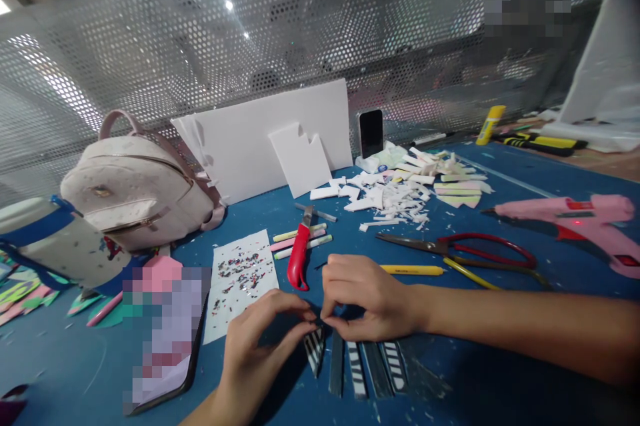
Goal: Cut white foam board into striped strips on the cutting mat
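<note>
We list one left hand (260, 333), thumb and forefinger seemingly closed on the upper end of a small striped piece (315, 354), which slants at the blue table (55, 379), resting or raised we cannot tell; one right hand (360, 296), fingertips drawn together just beside it, any grip unclear to us; two dark strips (337, 366) and two striped strips (357, 373), alternating in a row to the piece's right; one red-handled knife (299, 256), beyond the hands; one pink glue gun (585, 216), red light showing, well apart at right; for good handling, we would pinch the piece lightly by its edges, steady it with the right fingertips, and keep both wrists clear of the row.
</note>
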### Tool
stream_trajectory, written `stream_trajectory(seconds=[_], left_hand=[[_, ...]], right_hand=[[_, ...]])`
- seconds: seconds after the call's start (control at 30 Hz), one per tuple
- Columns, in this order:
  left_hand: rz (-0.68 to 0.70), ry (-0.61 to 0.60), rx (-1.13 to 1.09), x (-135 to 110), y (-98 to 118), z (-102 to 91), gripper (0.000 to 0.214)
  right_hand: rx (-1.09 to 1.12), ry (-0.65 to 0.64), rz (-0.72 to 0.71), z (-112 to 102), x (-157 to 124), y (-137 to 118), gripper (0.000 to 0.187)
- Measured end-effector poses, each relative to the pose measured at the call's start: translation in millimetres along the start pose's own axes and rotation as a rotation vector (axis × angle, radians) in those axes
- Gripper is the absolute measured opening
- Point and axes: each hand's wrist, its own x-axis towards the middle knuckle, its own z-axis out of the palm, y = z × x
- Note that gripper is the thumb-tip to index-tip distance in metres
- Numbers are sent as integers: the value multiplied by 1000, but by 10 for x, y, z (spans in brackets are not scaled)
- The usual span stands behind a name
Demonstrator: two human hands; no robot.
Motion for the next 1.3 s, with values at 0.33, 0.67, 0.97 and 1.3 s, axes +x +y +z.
stream_trajectory(seconds=[0.33, 0.67, 0.97, 1.3], left_hand=[[-94, 41, -34, 0, -18, 39, 9], [-290, 25, -240, 20, -79, 103, 7], [-311, 7, -260, 18, -94, 102, 12], [-205, -19, -94, 6, -45, 79, 14]], right_hand=[[-40, -46, -6, 14, -2, 6, 7], [-73, -69, 57, 36, -22, 38, 3], [-31, -47, 108, -1, -2, 34, 5], [5, 6, 214, -12, 8, 25, 5]])
